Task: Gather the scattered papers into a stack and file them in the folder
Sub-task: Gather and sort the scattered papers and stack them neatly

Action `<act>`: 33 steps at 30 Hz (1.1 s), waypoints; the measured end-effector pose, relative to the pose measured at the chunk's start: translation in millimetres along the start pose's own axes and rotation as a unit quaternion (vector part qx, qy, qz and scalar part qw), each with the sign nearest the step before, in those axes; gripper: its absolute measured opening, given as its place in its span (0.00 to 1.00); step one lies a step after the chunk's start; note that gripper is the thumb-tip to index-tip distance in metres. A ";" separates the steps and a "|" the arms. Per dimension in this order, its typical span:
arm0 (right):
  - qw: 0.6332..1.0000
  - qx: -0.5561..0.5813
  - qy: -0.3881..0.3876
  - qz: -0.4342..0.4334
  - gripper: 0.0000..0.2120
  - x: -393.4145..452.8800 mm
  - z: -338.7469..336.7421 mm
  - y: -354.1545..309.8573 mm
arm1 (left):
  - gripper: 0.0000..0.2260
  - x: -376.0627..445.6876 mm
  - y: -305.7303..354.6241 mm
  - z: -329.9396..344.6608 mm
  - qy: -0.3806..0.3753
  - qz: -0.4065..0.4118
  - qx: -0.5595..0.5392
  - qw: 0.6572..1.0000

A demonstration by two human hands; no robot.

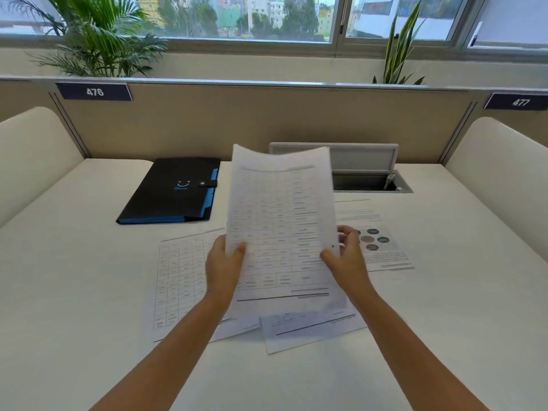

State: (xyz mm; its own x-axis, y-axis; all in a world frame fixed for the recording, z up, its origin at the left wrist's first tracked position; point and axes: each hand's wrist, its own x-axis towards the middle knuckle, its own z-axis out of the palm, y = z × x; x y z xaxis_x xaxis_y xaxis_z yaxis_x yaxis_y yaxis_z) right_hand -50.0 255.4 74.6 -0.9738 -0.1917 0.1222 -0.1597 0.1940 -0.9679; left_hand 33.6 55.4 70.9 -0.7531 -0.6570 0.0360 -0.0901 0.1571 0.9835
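Both hands, the left hand (pixel 224 262) and right hand (pixel 347 256), pinch the paper (pixel 281 209) up over the table (pixel 89 292) middle. 3 sheets (pixel 181 280) lie underneath. The folder (pixel 172 191) sits shut near the back edge. The floppy paper might bend or slip.

– Where does everything sit relative to the folder (pixel 172 191)?
– The folder lies on the desk (pixel 444 292). Right of it, a held sheet (pixel 281 221) stands upright over loose papers (pixel 181 280) lying nearer than the folder. The open cable hatch (pixel 355 170) is farther right.
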 end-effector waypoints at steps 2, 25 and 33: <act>0.998 -0.050 -0.042 0.005 0.23 -2.1 18.7 2.0 | 0.08 0.7 -12.2 -18.0 0.053 -0.018 0.063 0.996; 0.972 -0.147 -0.182 0.016 0.21 -35.4 130.6 26.9 | 0.19 -0.4 -81.3 -117.4 0.131 -0.099 0.313 0.935; 0.983 -0.109 -0.150 0.006 0.17 -24.9 142.0 18.2 | 0.17 13.4 -74.9 -119.3 0.182 -0.089 0.235 0.951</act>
State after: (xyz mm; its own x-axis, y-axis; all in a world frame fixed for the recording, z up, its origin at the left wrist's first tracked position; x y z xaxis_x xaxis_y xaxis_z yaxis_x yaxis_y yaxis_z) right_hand -5.7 127.1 22.8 -0.8897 -0.4565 0.0085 -0.2103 0.3933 -0.8950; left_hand 107.9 -53.1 18.9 -0.4316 -0.9018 0.0202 -0.5404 0.2764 0.7947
